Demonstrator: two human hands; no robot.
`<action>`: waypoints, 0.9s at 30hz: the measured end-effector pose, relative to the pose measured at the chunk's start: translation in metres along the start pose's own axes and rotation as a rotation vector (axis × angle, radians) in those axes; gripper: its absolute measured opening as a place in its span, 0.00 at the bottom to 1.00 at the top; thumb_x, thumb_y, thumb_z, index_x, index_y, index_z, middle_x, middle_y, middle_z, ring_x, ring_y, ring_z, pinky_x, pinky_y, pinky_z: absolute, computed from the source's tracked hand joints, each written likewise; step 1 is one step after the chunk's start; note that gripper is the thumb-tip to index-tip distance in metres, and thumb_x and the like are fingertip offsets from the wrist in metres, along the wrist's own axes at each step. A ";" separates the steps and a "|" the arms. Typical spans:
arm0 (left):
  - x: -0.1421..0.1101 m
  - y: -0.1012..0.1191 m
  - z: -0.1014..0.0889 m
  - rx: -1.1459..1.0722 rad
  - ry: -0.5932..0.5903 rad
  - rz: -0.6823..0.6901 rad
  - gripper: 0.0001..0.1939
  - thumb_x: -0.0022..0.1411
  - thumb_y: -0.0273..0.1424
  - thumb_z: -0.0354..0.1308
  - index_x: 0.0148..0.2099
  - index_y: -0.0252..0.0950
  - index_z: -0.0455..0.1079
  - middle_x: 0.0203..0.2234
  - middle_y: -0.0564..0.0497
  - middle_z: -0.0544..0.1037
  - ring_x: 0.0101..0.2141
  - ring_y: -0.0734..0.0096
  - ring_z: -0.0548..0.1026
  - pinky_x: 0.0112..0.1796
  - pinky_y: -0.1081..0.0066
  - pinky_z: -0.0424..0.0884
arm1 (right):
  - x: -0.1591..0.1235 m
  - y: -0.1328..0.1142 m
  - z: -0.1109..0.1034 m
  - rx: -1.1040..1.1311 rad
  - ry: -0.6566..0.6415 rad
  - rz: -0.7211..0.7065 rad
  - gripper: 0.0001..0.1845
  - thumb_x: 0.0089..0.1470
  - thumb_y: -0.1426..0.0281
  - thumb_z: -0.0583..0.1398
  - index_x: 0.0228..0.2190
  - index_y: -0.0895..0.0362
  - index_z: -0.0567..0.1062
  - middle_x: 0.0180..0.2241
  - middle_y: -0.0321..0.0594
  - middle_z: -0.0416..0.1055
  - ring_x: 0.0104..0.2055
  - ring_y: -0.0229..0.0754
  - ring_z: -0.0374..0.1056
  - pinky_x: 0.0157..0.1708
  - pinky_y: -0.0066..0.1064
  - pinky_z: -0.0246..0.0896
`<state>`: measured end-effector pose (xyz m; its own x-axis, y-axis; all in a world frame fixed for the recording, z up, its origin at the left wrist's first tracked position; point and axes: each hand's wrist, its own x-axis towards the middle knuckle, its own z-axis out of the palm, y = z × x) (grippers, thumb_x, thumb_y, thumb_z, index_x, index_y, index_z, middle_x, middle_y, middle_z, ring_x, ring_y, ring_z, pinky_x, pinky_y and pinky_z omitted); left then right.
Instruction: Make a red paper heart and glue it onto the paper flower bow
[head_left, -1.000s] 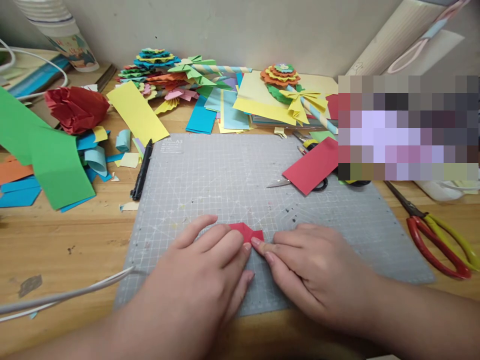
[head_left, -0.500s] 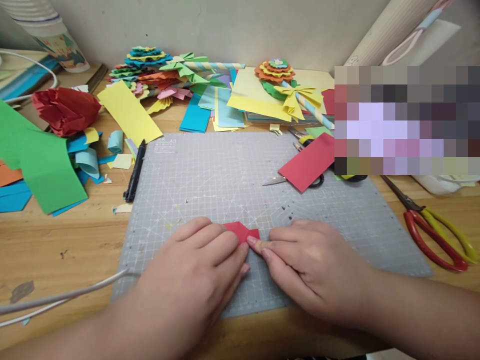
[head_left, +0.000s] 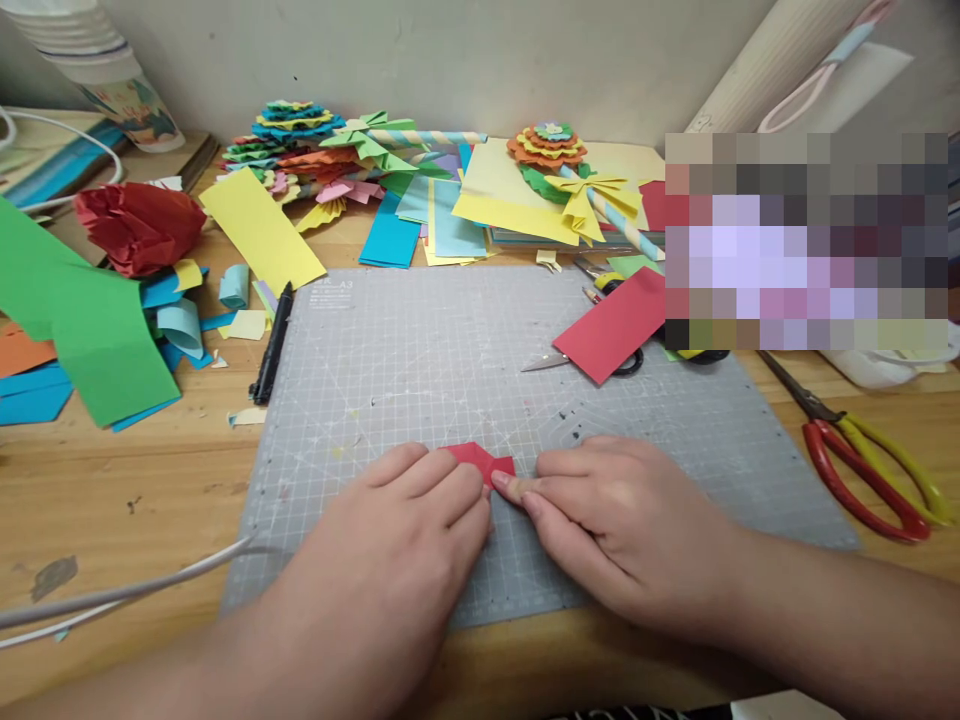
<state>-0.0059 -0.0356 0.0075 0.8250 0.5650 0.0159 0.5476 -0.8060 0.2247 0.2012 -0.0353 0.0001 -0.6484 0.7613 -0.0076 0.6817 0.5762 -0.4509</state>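
Observation:
A small folded piece of red paper (head_left: 471,456) lies on the grey cutting mat (head_left: 420,350). My left hand (head_left: 409,535) is closed over the paper's left and near parts, its fingers bent and pressed down, so much of the paper is hidden. From the right, my right hand (head_left: 626,520) touches the paper with the tip of its stretched index finger, at a crease near the paper's right end. The thumb rests against that finger and the other fingers are curled in. I see nothing inside the right hand.
A red paper strip (head_left: 615,325) covers part of a pair of scissors (head_left: 546,362) on the mat. Red-and-yellow scissors (head_left: 862,475) lie at right, a black pen (head_left: 274,345) at left. Green paper (head_left: 97,330), paper flowers (head_left: 300,130) and a white cable (head_left: 150,580) surround the mat.
The view has shifted slightly. My left thumb, seen below the fingers before, is now mostly hidden, and the left fingers have drawn in a little. The right index finger stays on the paper.

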 end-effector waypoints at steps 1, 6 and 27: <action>0.000 0.000 0.000 0.003 0.002 -0.001 0.16 0.50 0.27 0.57 0.43 0.31 0.73 0.37 0.45 0.79 0.37 0.58 0.74 0.40 0.59 0.69 | 0.000 0.000 0.000 0.000 -0.005 0.004 0.22 0.62 0.71 0.46 0.26 0.59 0.76 0.21 0.38 0.70 0.23 0.37 0.62 0.26 0.33 0.45; 0.001 0.000 0.001 -0.015 0.014 0.002 0.17 0.48 0.26 0.55 0.43 0.30 0.74 0.36 0.45 0.79 0.36 0.57 0.74 0.40 0.57 0.71 | -0.001 0.001 -0.001 -0.005 -0.026 0.019 0.22 0.62 0.71 0.46 0.29 0.59 0.78 0.22 0.39 0.71 0.23 0.37 0.63 0.26 0.33 0.45; 0.000 -0.021 0.013 -0.222 0.176 -0.330 0.05 0.58 0.31 0.55 0.37 0.37 0.65 0.41 0.46 0.67 0.42 0.59 0.66 0.42 0.57 0.63 | 0.002 0.010 0.003 -0.032 0.126 -0.120 0.14 0.60 0.70 0.53 0.38 0.58 0.78 0.28 0.40 0.71 0.29 0.40 0.63 0.30 0.34 0.54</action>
<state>-0.0159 -0.0213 -0.0100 0.5639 0.8229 0.0700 0.7187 -0.5308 0.4491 0.2056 -0.0292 -0.0074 -0.6795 0.7167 0.1569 0.6140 0.6726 -0.4132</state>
